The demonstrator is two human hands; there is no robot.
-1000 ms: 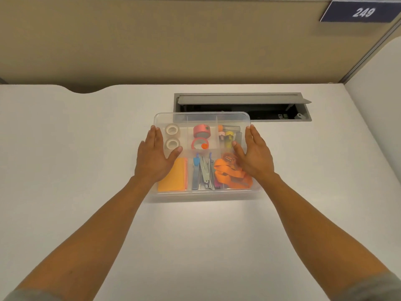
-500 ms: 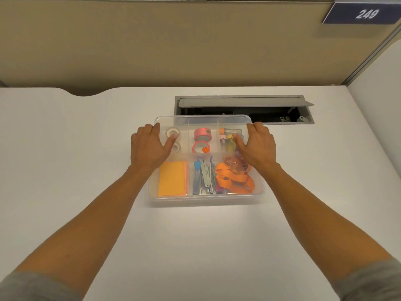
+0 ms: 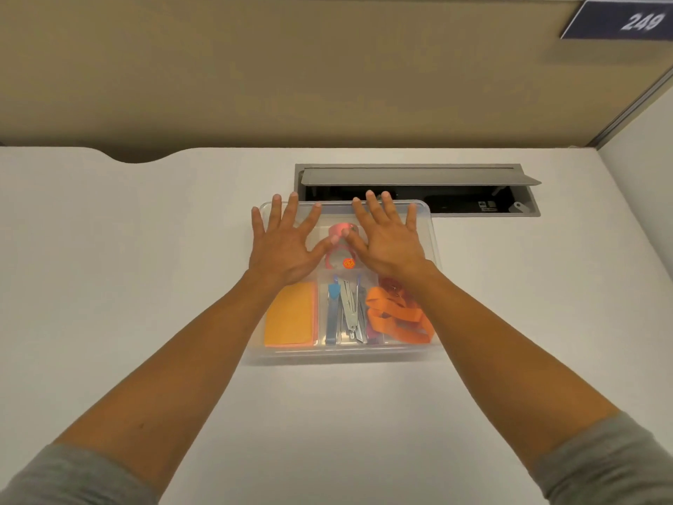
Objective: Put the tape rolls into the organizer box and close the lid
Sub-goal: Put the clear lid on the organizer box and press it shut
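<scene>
No grip was held on anything: the left hand and the right hand were laid flat, fingers spread, on the far half of the lid of the organizer box. Under the thumbs, the pink tape rolls were seen in the box's far middle compartment; other rolls, if present, were hidden beneath the palms. In the box's near compartments an orange pad, a stapler and an orange strap were visible. The box sat on the white table, just in front of the cable hatch. Uneven pressing could leave the near edge unlatched, or the box could be slid toward the hatch.
</scene>
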